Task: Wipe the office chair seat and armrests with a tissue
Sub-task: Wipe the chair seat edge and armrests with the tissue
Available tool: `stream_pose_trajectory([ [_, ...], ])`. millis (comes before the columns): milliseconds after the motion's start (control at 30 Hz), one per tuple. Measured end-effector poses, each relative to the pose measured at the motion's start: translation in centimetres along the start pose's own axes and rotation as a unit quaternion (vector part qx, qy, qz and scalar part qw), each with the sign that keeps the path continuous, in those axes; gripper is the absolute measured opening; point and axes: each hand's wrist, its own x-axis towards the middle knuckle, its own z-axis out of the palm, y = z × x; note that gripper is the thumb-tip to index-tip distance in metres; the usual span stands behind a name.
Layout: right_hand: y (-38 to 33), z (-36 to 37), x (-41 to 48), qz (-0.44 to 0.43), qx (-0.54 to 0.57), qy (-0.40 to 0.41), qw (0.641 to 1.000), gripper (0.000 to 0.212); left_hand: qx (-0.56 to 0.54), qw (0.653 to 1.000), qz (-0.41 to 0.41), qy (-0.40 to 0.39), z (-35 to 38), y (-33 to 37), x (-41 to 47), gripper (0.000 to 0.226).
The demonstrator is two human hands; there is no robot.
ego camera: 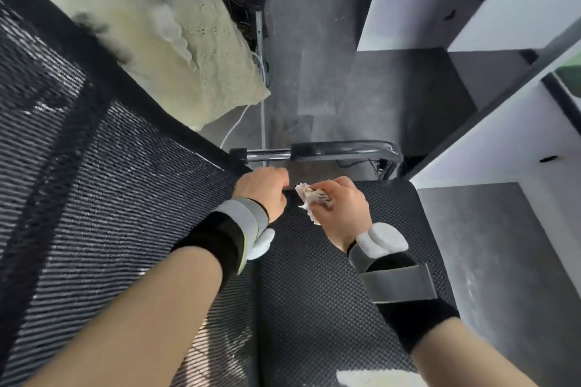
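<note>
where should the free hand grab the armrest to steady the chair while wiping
On the black padded bar of the armrest, from above with fingers wrapped round it. It lies level and rounded, with open space underneath. The left hand sits just below it; the right hand holds the tissue.

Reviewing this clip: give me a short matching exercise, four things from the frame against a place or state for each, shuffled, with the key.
Things:
1. tissue
2. left hand
3. armrest
4. cream cushion

Places or states:
A. beyond the seat, with no hand on it
B. crumpled in the right hand
C. closed, at the backrest's edge
D. behind the backrest, upper left

Pairs: 1-B, 2-C, 3-A, 4-D
</note>
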Motion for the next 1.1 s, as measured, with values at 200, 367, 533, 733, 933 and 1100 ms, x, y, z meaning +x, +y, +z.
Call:
stream_pose_trajectory([
  [200, -0.1, 0.6, 3.1, 0.003, -0.014, 0.001, 1.0, 0.027, 0.077, 0.997, -0.024, 0.005, -0.8, -2.1, 4.0, 0.044],
  [367, 0.3, 1.9, 5.3, -0.002, -0.025, 0.001, 1.0, 0.027, 0.113, 0.993, -0.044, -0.001, 0.6, -3.7, 5.9, 0.046],
  [533, -0.3, 3.6, 7.9, -0.026, -0.025, 0.049, 0.998, 0.029, 0.116, 0.991, -0.06, 0.012, 1.3, -4.2, 7.3, 0.035],
  [733, -2.8, 6.2, 11.3, -0.019, -0.018, 0.028, 0.999, 0.038, 0.114, 0.988, -0.104, -0.004, 0.1, -4.0, 8.4, 0.024],
  [933, -2.6, 6.6, 12.1, -0.085, -0.09, -0.026, 0.992, 0.037, 0.144, 0.983, -0.113, -0.005, -0.1, -2.9, 9.0, 0.022],
  [1100, -1.9, 5.2, 12.6, -0.085, -0.103, -0.035, 0.99, 0.047, 0.175, 0.979, -0.109, -0.007, -0.2, -2.6, 9.3, 0.021],
])
